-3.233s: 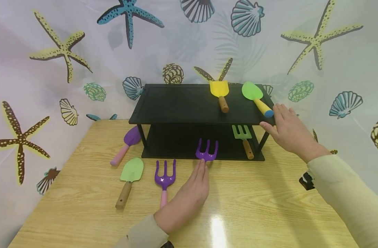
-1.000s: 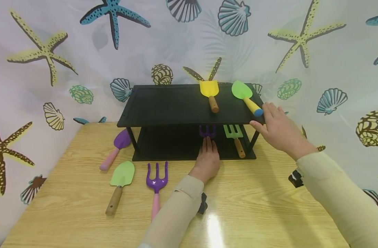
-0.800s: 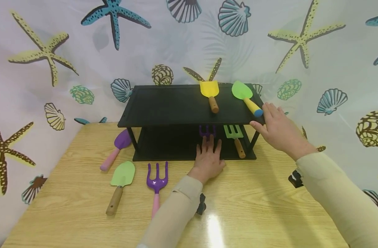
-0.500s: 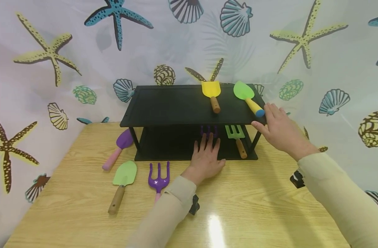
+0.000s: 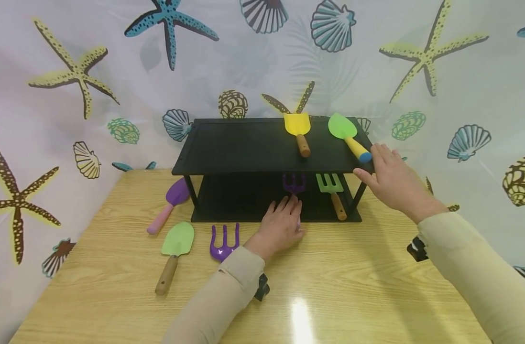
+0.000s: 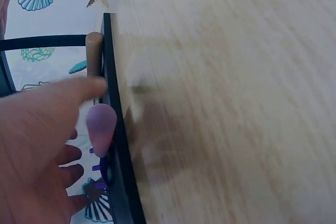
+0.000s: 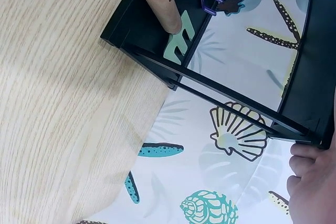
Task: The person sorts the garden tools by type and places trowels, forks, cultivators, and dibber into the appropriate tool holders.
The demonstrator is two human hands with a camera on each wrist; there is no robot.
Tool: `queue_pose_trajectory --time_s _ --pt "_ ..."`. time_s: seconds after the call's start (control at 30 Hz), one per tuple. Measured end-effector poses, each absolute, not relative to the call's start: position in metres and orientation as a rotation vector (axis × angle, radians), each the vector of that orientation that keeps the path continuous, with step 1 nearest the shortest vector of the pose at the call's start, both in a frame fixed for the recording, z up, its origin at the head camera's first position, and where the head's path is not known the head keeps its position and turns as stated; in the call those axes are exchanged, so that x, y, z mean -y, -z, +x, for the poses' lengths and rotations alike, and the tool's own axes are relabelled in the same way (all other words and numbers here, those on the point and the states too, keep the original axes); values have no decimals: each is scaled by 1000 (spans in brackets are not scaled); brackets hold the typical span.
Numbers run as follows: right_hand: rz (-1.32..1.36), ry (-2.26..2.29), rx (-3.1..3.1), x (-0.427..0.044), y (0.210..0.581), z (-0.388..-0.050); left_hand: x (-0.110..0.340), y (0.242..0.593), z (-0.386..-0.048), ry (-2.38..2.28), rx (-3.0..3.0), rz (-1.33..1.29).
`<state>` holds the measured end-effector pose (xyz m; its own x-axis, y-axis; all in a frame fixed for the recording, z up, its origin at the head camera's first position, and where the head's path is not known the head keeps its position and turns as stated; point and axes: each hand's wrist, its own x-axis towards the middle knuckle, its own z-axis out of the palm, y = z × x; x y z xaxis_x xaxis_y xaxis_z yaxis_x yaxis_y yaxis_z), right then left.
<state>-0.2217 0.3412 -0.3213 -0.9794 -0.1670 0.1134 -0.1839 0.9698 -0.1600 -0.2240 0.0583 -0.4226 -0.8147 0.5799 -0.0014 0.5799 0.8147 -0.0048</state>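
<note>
My left hand (image 5: 277, 229) is at the front of the lower level of a black two-tier shelf (image 5: 241, 148), fingers apart and extended. Beneath it lies a purple hand fork (image 5: 294, 188), prongs toward the back. In the left wrist view the fork's pink handle (image 6: 101, 127) shows between my blurred thumb and my fingers, not gripped. My right hand (image 5: 393, 184) rests on the top board's front right corner, thumb along the front edge, fingers against the side. To the fork's right is a green hand fork (image 5: 330, 184) with a wooden handle.
On the top board lie a yellow shovel (image 5: 297, 124) and a green trowel (image 5: 343, 126). Left on the wooden table are a purple trowel (image 5: 178, 192), a light green trowel (image 5: 179, 239) and a second purple hand fork (image 5: 224, 248), its handle hidden by my left sleeve.
The purple fork has gone from the lower level's front edge deeper under the top board. My left hand spread its fingers, then shifted slightly back and left. My right hand stays on the corner.
</note>
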Motion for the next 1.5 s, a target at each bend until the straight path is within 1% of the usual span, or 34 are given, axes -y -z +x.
queue_pose_trajectory --time_s 0.23,0.6,0.73,1.0,1.17,1.5 --pt "287 -260 3006 -338 321 -222 -59 428 -224 -94 2940 -907" --pt "292 -255 3013 -332 320 -223 -58 431 -227 -36 2974 -836" --pt "290 -252 3011 -333 320 -224 -53 427 -226 18 2962 -826" --pt "287 -247 3004 -336 322 -223 -31 409 -221 144 2974 -836" --pt "289 -263 2995 -338 323 -223 -11 401 -212 197 2962 -847" --pt "279 -267 3004 -340 322 -222 26 399 -191 274 2931 -827"
